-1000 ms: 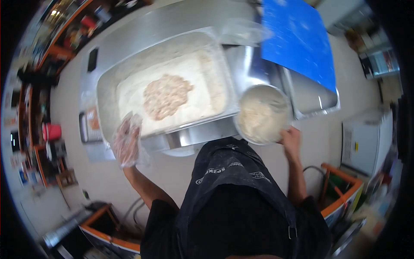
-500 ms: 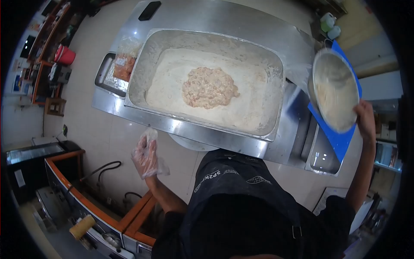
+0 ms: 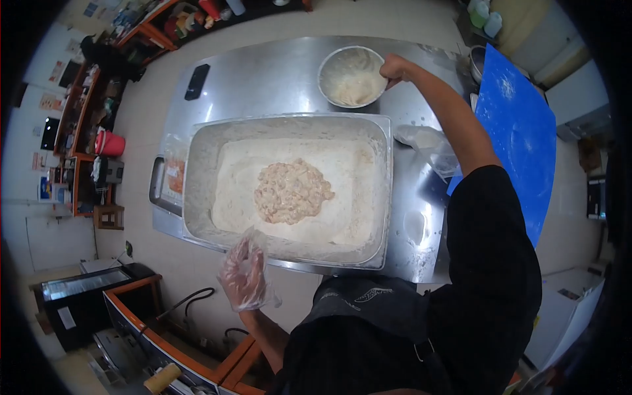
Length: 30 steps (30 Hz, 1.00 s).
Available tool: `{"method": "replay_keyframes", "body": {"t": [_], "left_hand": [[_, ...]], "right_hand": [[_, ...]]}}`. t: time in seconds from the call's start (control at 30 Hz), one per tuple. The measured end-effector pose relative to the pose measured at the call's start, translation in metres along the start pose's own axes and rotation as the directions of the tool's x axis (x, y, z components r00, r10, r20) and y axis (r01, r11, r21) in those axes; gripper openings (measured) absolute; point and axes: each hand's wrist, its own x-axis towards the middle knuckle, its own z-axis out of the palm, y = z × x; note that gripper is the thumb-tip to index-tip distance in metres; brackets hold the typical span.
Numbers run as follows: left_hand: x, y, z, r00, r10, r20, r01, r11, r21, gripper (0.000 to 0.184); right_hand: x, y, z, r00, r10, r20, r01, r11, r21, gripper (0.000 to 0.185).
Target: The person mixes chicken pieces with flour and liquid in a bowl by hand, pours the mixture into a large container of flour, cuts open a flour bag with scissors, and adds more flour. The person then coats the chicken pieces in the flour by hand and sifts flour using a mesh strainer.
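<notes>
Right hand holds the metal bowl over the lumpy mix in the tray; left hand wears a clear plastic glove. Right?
Not over the lumpy mix: the head view shows the right hand holding the metal bowl beyond the tray, on or above the steel tabletop.

And here's a crinkled clear plastic glove (image 3: 238, 282) on my left hand (image 3: 244, 271), lower left; black short sleeve (image 3: 495, 230) at right; dark grey apron (image 3: 403, 308), pale printed logo (image 3: 373, 294), bottom centre!

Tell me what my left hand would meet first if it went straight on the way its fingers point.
Your left hand would probably meet the metal tub first, at its near side; the hand overlaps that edge in view. Depth is unclear: if above the rim, it could pass over the white powder.
</notes>
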Motion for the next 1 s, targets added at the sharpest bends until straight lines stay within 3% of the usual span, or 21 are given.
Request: {"method": "replay_keyframes", "body": {"t": [0.07,0.1,0.17,0.2,0.27,0.3,0.37,0.4,0.43,0.5,0.53,0.6,0.67,0.73,0.83,0.9,0.97,1.0], "left_hand": [[-0.012,0.000,-0.001,0.994,-0.108,0.003,0.109,0.994,-0.013,0.026],[-0.012,0.014,0.000,0.979,-0.201,0.040,0.204,0.970,-0.128,0.028],[-0.012,-0.002,0.003,0.973,-0.221,0.061,0.230,0.946,-0.230,0.030],[-0.011,-0.009,0.003,0.971,-0.228,0.069,0.238,0.931,-0.278,0.030],[-0.002,-0.012,0.006,0.983,-0.116,0.142,0.134,0.983,-0.129,0.029],[0.006,-0.013,0.010,0.982,-0.060,0.177,0.072,0.996,-0.060,0.029],[0.019,-0.024,0.026,0.963,-0.021,0.270,0.115,0.934,-0.338,0.028],[0.029,-0.008,0.030,0.914,-0.070,0.399,0.240,0.887,-0.394,0.028],[0.038,0.010,0.034,0.849,-0.112,0.516,0.369,0.825,-0.428,0.029],[0.057,0.025,0.047,0.762,0.152,0.629,0.190,0.876,-0.443,0.032],[0.057,0.024,0.060,0.743,0.195,0.640,0.282,0.776,-0.564,0.037],[0.060,0.026,0.082,0.635,0.217,0.742,0.482,0.639,-0.600,0.046],[0.075,0.032,0.099,0.316,0.260,0.912,0.751,0.519,-0.408,0.071],[0.090,0.044,0.114,0.108,0.335,0.936,0.872,0.419,-0.251,0.096],[0.112,0.053,0.133,-0.047,0.491,0.870,0.944,0.307,-0.122,0.107],[0.119,0.061,0.125,0.123,0.695,0.708,0.975,0.049,-0.218,0.101],[0.135,0.059,0.118,0.542,0.606,0.583,0.828,-0.265,-0.494,0.093],[0.153,0.044,0.114,0.532,0.656,0.535,0.844,-0.366,-0.391,0.085]], "right_hand": [[-0.024,-0.005,-0.013,0.994,0.104,0.046,-0.092,0.975,-0.204,0.058],[-0.048,-0.023,-0.028,0.988,0.145,0.054,-0.122,0.943,-0.308,0.061],[-0.102,-0.038,-0.040,0.991,0.071,0.114,-0.025,0.930,-0.367,0.076],[-0.127,-0.035,-0.044,0.972,0.007,0.233,0.120,0.843,-0.525,0.076],[-0.167,-0.020,-0.037,0.950,-0.039,0.311,0.262,0.640,-0.722,0.067],[-0.182,-0.011,-0.025,0.965,-0.052,0.258,0.243,0.557,-0.794,0.058],[-0.211,0.009,0.002,0.985,-0.093,0.148,0.173,0.389,-0.905,0.041],[-0.221,0.014,0.006,0.988,-0.123,0.098,0.131,0.297,-0.946,0.033],[-0.219,0.017,-0.005,0.973,-0.230,0.038,0.114,0.327,-0.938,0.027],[-0.208,0.017,-0.038,0.866,-0.494,-0.072,0.164,0.418,-0.894,0.023],[-0.209,-0.004,-0.056,0.861,-0.501,-0.094,0.180,0.472,-0.863,0.021],[-0.248,-0.070,-0.061,0.801,-0.589,-0.111,0.228,0.471,-0.852,0.026],[-0.288,-0.135,-0.042,0.809,-0.584,-0.070,0.276,0.482,-0.832,0.025],[-0.320,-0.198,0.000,0.849,-0.528,0.004,0.274,0.435,-0.858,0.021],[-0.325,-0.218,0.057,0.615,-0.787,0.044,0.404,0.267,-0.875,0.030],[-0.329,-0.228,0.099,0.501,-0.862,0.076,0.440,0.179,-0.880,0.035],[-0.338,-0.218,0.126,0.416,-0.907,0.072,0.420,0.122,-0.899,0.039],[-0.342,-0.211,0.137,0.379,-0.922,0.082,0.407,0.086,-0.909,0.041]]}}
